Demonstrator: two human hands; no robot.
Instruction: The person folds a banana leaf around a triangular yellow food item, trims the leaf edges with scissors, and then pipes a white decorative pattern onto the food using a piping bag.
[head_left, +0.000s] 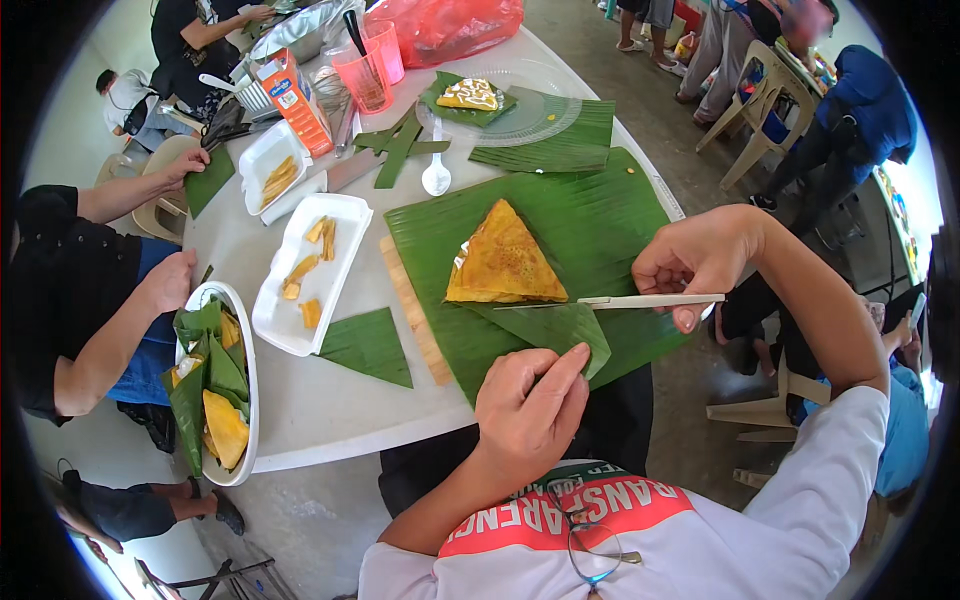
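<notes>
My right hand grips a knife by its pale handle; the thin blade points left, along the lower edge of a folded triangular crepe. The crepe is golden brown, with some white filling at its left side. It rests on a large green banana leaf spread over a wooden board. With its fingertips my left hand pinches a folded flap of banana leaf just below the blade. Whether the blade touches the flap or the crepe I cannot tell.
Left of the board are a foam tray with fried pieces, a cut leaf piece and a white oval dish of wrapped crepes. Farther back lie a larger knife, a plastic spoon and a clear plate. Another person's hand is at left.
</notes>
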